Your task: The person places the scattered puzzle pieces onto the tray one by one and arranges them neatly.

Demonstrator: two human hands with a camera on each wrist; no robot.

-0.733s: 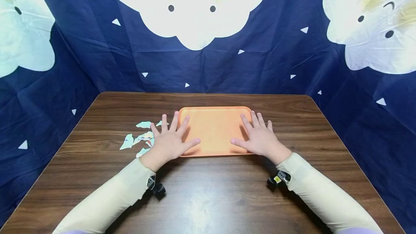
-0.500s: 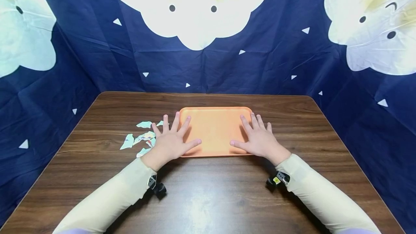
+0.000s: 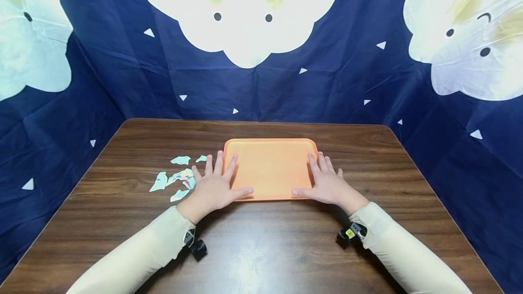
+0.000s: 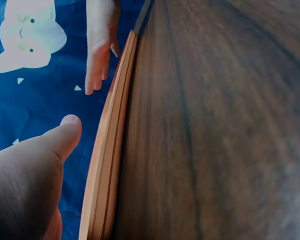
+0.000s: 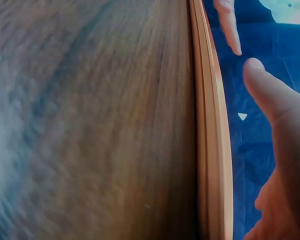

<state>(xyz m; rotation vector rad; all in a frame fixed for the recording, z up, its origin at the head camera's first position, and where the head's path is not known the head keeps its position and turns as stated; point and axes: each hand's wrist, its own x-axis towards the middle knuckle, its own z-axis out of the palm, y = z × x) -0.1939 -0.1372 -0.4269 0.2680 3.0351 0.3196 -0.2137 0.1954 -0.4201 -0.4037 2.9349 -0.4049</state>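
An orange rectangular tray [image 3: 271, 167] lies flat on the brown table. My left hand [image 3: 212, 190], palm down with fingers spread, is over the tray's left end, its thumb above the near left corner. My right hand [image 3: 328, 186] is spread the same way over the right end. Neither hand holds anything. In the left wrist view the left hand [image 4: 27, 185] appears beside the tray's rim [image 4: 102, 170]; the right wrist view has the right hand [image 5: 285, 130] beside the rim [image 5: 212, 150]. Whether either palm touches the tray, I cannot tell.
Several torn pale-green paper pieces [image 3: 159, 181] lie on the table [image 3: 261, 244] left of the tray, some close to the left hand. A dark blue cloth [image 3: 282, 90] with white clouds and triangles hangs behind and at both sides.
The head view has tilted slightly, so the table and tray sit a little lower in it. Both hands appear slightly lower against the tray, still spread.
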